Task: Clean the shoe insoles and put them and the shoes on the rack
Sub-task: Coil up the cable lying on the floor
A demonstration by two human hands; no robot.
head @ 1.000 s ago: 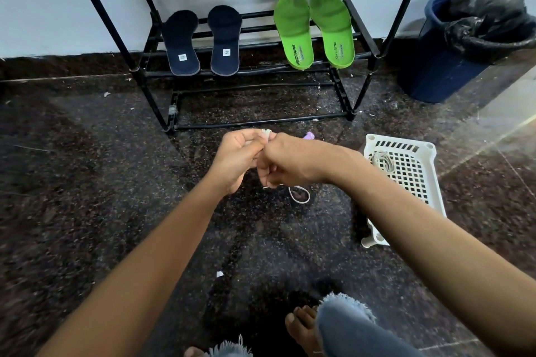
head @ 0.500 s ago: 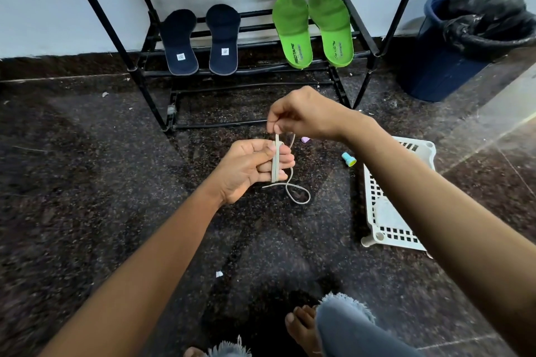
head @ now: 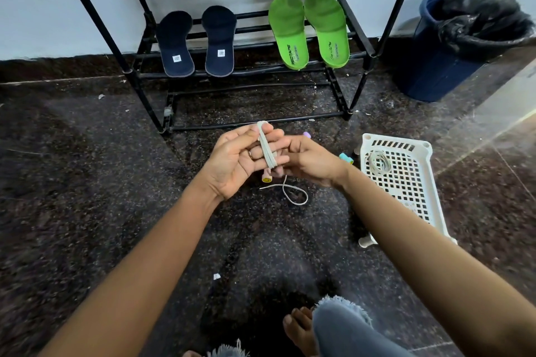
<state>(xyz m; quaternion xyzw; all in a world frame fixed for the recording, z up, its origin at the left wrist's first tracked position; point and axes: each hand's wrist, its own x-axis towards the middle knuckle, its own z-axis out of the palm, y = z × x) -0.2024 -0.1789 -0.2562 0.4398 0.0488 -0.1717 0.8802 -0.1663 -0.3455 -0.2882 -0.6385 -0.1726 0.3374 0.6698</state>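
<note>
Left hand (head: 235, 161), centre of frame, palm up, fingers near straight; pale flat shoelace (head: 266, 148) wound in a few turns across them; we cannot tell whether the thumb pins the top of the loop.
Right hand (head: 310, 161) just beside it, fingers curled, pinching the lace at the lower end of the turns.
Loose tail (head: 293, 193) trails to the dark floor below both hands.
Handling, as we judge it: the lace is light, limp and has no stiffness of its own; it holds shape only under tension, so the turns may slip off the fingertips if the pull slackens; best held at the running end, close to the coil.
Green insoles (head: 307, 29) and dark insoles (head: 197, 43) lie on the rack (head: 95, 11), upper centre; thin, flexible, best lifted by the heel edge.
White basket (head: 435, 197) at right holds another coiled lace (head: 378, 162).
</note>
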